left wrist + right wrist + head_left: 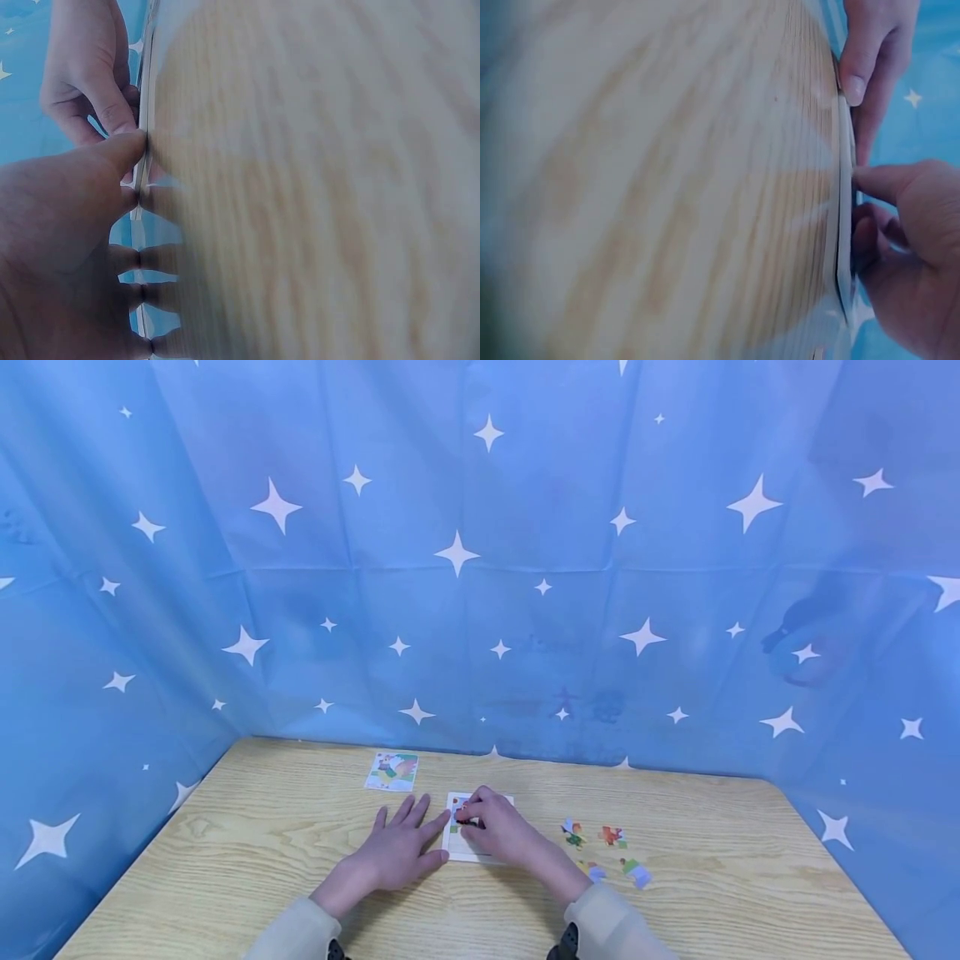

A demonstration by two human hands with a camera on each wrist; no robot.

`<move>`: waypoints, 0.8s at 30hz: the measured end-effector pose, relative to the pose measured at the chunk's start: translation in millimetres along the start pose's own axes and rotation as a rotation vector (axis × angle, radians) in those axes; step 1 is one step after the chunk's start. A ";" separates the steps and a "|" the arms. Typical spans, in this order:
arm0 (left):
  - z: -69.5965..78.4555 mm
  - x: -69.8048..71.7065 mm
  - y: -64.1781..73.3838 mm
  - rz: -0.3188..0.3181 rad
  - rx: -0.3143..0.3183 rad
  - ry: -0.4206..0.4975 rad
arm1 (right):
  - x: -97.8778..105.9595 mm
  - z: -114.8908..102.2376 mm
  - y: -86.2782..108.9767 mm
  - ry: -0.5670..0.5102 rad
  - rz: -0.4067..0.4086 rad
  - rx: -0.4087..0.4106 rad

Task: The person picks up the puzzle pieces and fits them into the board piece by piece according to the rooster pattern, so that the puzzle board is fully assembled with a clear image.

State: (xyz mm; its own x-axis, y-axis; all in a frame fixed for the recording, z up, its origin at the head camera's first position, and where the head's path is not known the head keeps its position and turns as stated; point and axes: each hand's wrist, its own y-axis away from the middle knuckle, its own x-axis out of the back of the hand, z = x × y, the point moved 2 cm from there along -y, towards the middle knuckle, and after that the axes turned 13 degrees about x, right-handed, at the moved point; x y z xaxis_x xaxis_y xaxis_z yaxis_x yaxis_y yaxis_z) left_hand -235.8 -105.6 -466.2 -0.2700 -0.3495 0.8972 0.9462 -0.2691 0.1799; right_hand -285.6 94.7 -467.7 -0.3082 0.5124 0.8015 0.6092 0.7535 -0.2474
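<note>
A small white-bordered puzzle tray (459, 853) lies flat on the wooden table, with part of a colourful picture at its upper left. My left hand (401, 852) is spread on the table beside it, index fingertip and thumb tip against the tray's left edge. Over the tray is my right hand (501, 828), fingers bent, pinching a red and black puzzle piece (462, 815) down at the picture area; the hand covers much of the tray. Seen edge-on in the right wrist view, the right hand (922, 247) has its fingertips at the tray's top (845, 225).
Several loose puzzle pieces (612, 836) lie on the table to the right of the tray. A square picture card (392, 772) rests at the back left. Behind the table (720, 860) hangs a blue curtain (540, 635) with white stars.
</note>
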 end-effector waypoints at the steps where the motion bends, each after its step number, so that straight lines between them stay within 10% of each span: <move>1: 0.2 0.2 0.3 0.000 0.001 0.001 | 0.2 0.0 -0.1 0.005 -0.005 0.005; 24: -0.4 0.5 -0.5 0.011 0.002 -0.005 | 7.9 2.0 5.8 -0.046 0.016 0.006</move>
State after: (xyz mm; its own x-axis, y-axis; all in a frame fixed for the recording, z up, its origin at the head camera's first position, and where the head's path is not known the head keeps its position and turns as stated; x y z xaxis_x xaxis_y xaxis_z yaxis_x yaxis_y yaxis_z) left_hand -236.5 -106.0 -466.0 -0.2590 -0.3481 0.9010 0.9493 -0.2637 0.1710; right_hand -286.0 103.9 -463.9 -0.3316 0.5425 0.7718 0.6096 0.7476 -0.2636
